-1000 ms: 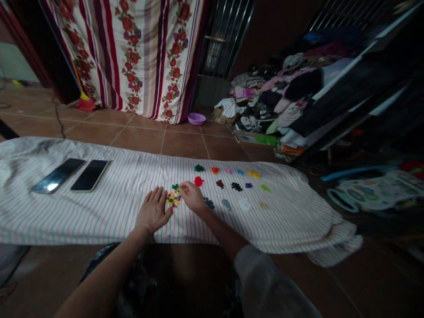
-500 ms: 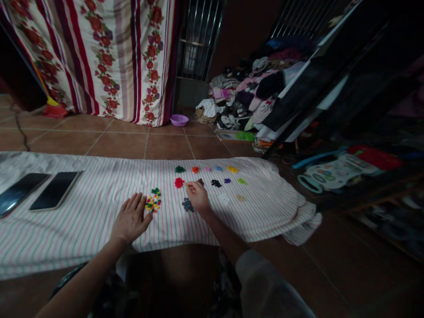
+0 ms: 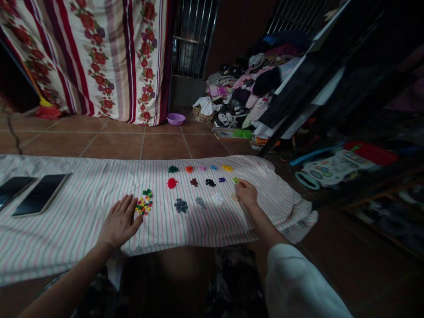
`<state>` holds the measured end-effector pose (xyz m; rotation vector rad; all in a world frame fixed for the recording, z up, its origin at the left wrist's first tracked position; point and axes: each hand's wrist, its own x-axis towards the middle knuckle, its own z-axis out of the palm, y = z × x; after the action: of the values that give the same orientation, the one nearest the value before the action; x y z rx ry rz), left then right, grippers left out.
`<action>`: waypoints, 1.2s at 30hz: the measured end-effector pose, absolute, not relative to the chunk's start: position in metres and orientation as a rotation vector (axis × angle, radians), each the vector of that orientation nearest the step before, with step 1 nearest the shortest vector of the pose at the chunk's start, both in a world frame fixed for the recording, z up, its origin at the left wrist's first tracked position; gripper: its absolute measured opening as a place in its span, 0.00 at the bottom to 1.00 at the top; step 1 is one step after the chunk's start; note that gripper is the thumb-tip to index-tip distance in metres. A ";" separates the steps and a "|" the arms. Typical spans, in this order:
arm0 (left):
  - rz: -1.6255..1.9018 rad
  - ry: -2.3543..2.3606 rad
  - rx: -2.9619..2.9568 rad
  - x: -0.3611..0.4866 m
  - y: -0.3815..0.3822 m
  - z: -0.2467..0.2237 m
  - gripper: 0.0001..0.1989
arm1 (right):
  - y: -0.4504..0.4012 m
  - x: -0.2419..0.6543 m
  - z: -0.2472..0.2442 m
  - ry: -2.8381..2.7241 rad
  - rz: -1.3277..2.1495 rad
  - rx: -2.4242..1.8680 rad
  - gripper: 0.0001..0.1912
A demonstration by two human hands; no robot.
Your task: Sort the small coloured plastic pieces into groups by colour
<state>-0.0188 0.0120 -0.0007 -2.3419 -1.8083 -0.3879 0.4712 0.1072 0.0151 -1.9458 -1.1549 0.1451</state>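
My left hand (image 3: 119, 221) lies flat on the striped cloth (image 3: 86, 190), fingers stretched out. Its fingertips and thumb border a mixed pile of small green, yellow, red and orange pieces (image 3: 144, 204). Over at the right, my right hand (image 3: 247, 193) pinches at the small lime-green pieces (image 3: 236, 180), a lime-green piece at its fingertips. It partly covers a beige pile (image 3: 234, 197). Sorted by colour, small piles lie between the hands, among them red (image 3: 172, 183), brown (image 3: 194, 182), black (image 3: 210, 182), purple (image 3: 221, 179), dark grey (image 3: 181, 205) and white (image 3: 217, 198).
Behind these sit dark green (image 3: 172, 169), orange (image 3: 189, 169), pink, blue and yellow (image 3: 227, 168) piles. Two phones (image 3: 41, 194) rest at the cloth's left. A purple basin (image 3: 176, 119), heaped clothes (image 3: 245, 88) and a floral curtain (image 3: 109, 62) are beyond.
My right hand has moved right, from near the red and brown piles to the lime-green pieces, uncovering the brown and light grey piles. My left hand stays beside the mixed pile. The view shifted slightly.
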 end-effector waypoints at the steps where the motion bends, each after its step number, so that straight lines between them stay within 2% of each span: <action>1: -0.402 -1.799 -2.337 -0.019 0.012 -0.002 0.32 | 0.107 0.478 0.016 -1.110 0.173 -1.998 0.17; 6: -0.457 -1.742 -2.313 -0.022 0.014 -0.009 0.31 | 0.109 0.495 0.013 -1.013 0.147 -2.130 0.15; 18: -0.445 -1.626 -2.297 -0.027 0.015 -0.014 0.32 | 0.127 0.499 0.003 -1.121 0.075 -2.154 0.19; 36: -0.453 -1.766 -2.330 -0.024 0.014 -0.011 0.32 | 0.124 0.508 -0.011 -1.047 0.309 -1.780 0.15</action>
<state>-0.0237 0.0144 -0.0105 -2.3297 -1.7661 -0.4534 0.5082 0.1239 -0.0112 -1.7798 -1.0473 0.3094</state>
